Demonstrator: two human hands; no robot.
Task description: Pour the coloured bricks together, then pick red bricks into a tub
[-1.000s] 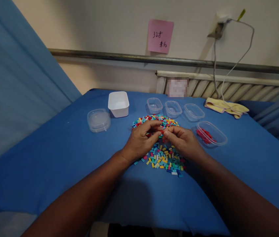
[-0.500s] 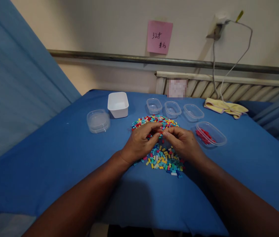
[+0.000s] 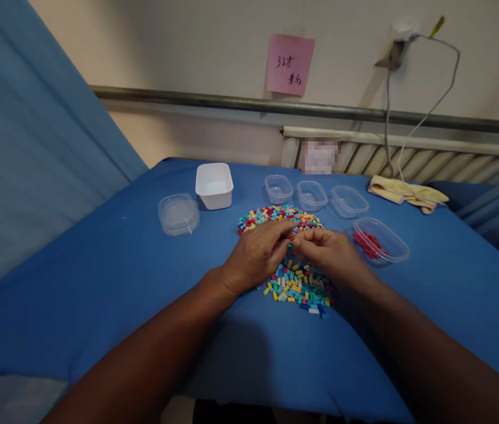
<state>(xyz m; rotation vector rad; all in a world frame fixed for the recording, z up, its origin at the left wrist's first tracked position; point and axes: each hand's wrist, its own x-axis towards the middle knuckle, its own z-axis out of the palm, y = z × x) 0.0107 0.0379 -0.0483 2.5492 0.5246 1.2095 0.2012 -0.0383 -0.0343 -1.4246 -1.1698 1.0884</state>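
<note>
A pile of small bricks in several colours (image 3: pixel 296 282) lies on the blue table cover (image 3: pixel 99 282). My left hand (image 3: pixel 258 256) and my right hand (image 3: pixel 331 253) rest on the pile, fingertips nearly touching over its middle. Both have their fingers curled into a pinch; what they pinch is too small to name. A clear oval tub (image 3: pixel 382 240) holding red bricks stands just right of my right hand.
Behind the pile stand three small clear tubs (image 3: pixel 313 194) in a row, a white rectangular tub (image 3: pixel 214 185) and a stack of clear lids (image 3: pixel 178 214). A yellow cloth (image 3: pixel 406 193) lies at the back right. A blue curtain (image 3: pixel 23 147) hangs on the left.
Both hands stay over the pile with small finger movements. The view has shifted slightly.
</note>
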